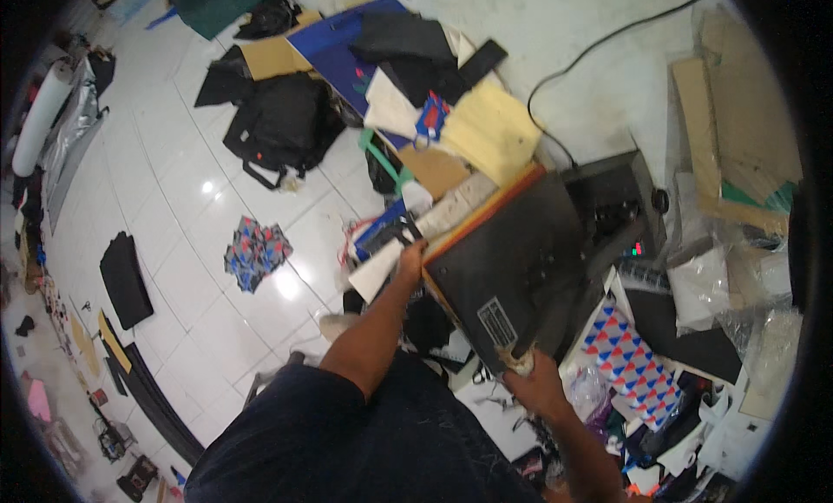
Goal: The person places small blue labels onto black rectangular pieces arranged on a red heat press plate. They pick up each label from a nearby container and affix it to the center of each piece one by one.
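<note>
A large dark flat panel (512, 269) with an orange-brown edge and a pale label plate lies tilted in front of me. My left hand (412, 262) is closed at its left corner, with the fingers partly hidden. My right hand (540, 386) is closed on a crumpled beige rag (518, 361) at the panel's near edge, below the label plate. Part of the panel is smeared by motion. Beyond its right side stands a black machine (612, 199) with a small lit red and green display (638, 249).
Yellow sheets (495, 130), a blue board (334, 56) and dark fabric pieces are heaped beyond the panel. A black backpack (286, 125) and patterned cloth (257, 253) lie on white floor tiles. A black cable (599, 45) runs behind. Patterned sheet (632, 364) and scraps lie right.
</note>
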Motion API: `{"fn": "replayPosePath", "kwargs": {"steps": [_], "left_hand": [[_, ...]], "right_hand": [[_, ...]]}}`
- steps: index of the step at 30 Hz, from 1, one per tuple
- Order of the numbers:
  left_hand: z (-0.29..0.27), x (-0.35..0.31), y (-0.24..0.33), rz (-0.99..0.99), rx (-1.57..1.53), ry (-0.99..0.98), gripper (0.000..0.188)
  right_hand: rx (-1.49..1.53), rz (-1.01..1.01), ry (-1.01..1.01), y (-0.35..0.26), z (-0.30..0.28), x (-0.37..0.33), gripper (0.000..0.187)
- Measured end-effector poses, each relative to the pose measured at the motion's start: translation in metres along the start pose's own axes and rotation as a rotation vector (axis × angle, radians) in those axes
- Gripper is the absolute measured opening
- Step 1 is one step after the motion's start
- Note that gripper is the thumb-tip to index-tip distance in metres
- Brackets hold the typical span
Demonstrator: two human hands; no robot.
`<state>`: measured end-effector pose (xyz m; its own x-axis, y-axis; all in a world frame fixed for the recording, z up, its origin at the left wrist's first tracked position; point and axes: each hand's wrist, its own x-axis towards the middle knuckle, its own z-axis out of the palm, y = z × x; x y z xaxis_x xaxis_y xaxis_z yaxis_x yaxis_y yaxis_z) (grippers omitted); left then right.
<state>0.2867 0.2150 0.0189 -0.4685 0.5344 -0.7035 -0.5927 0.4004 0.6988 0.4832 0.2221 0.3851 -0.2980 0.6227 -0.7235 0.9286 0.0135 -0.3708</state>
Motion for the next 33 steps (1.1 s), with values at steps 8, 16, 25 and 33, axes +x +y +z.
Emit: {"fn": "replayPosePath", "kwargs": {"steps": [8,16,25,33], "left_hand": [[-0.011,0.031,0.009,0.076,0.238,-0.088,0.035],[-0.031,-0.009,0.073,0.197,0.574,-0.235,0.052],[-0.044,-0.024,0.072,-0.004,0.121,-0.379,0.04],[-0.118,-0.034,0.078,-0.069,0.175,-0.26,0.027]], "right_hand": [[-0.018,-0.097,0.176,-0.007,0.0,-0.007,0.039],[-0.018,-0.088,0.249,-0.014,-0.023,-0.041,0.044],[-0.011,-0.04,0.347,-0.031,-0.057,-0.07,0.041],[-0.113,-0.066,0.754,-0.01,-0.161,-0.111,0.053]]}}
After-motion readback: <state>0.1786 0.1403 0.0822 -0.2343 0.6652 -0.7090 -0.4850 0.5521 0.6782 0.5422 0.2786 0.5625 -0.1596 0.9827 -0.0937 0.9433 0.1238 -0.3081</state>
